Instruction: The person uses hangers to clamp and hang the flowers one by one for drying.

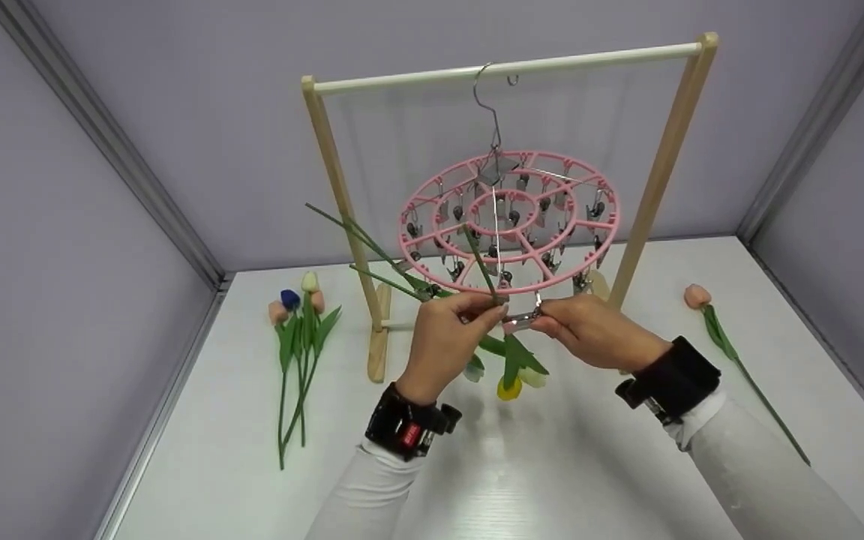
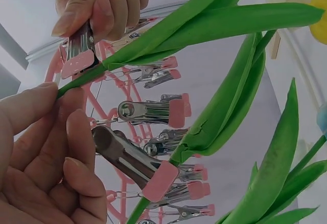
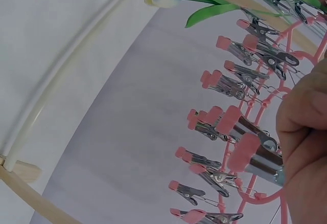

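My left hand (image 1: 441, 337) pinches the green stem of an artificial tulip (image 2: 94, 74) between thumb and fingertips. My right hand (image 1: 595, 328) grips a metal clip (image 2: 80, 47) by its handles, the clip's pink tips right at that stem. The clip hangs from the front rim of a round pink drying hanger (image 1: 439, 279). In the left wrist view, a nearer clip (image 2: 162, 180) with pink tips bites another green stem. Below the hands, a yellow tulip head (image 1: 508, 388) and a whitish one (image 1: 533, 377) point downward. The right wrist view shows only part of the right hand (image 3: 309, 132).
A wooden rack with a white bar (image 1: 612, 56) carries the hanger by its metal hook (image 1: 486, 97). Several tulips (image 1: 301, 330) lie on the white table (image 1: 207, 420) at left. A single pink tulip (image 1: 698, 297) lies at right. Many other clips dangle beneath the hanger.
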Available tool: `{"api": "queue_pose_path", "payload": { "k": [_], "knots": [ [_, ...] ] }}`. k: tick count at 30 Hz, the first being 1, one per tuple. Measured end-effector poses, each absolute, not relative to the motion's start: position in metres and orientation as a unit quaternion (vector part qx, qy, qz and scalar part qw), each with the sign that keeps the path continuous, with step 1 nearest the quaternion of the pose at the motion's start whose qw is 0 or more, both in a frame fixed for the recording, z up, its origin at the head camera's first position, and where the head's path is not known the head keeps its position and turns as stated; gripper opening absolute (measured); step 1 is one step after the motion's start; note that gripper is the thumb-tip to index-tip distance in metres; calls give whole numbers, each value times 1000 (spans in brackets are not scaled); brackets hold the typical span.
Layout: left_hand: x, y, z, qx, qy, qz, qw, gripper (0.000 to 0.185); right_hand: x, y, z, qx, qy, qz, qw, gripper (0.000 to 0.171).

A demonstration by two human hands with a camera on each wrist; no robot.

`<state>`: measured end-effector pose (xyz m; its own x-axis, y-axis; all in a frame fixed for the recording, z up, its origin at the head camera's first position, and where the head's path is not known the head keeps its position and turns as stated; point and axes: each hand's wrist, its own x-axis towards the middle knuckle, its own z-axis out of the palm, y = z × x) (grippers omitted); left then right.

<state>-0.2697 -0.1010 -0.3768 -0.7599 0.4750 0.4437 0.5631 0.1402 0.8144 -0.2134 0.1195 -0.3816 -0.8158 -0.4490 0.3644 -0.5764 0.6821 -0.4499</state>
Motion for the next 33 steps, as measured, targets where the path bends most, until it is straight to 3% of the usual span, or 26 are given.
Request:
{"api": "queue_pose_path", "payload": {
  "k": [21, 33],
  "knots": [
    [-267, -96, -378, -353, -751, -555, 55, 15, -212, 120, -383, 256, -928, 258, 85, 24],
    [-274, -94, -389, -334, -743, -579, 41, 12, -212, 136, -400, 231, -923, 287, 115, 22]
  ]
}}
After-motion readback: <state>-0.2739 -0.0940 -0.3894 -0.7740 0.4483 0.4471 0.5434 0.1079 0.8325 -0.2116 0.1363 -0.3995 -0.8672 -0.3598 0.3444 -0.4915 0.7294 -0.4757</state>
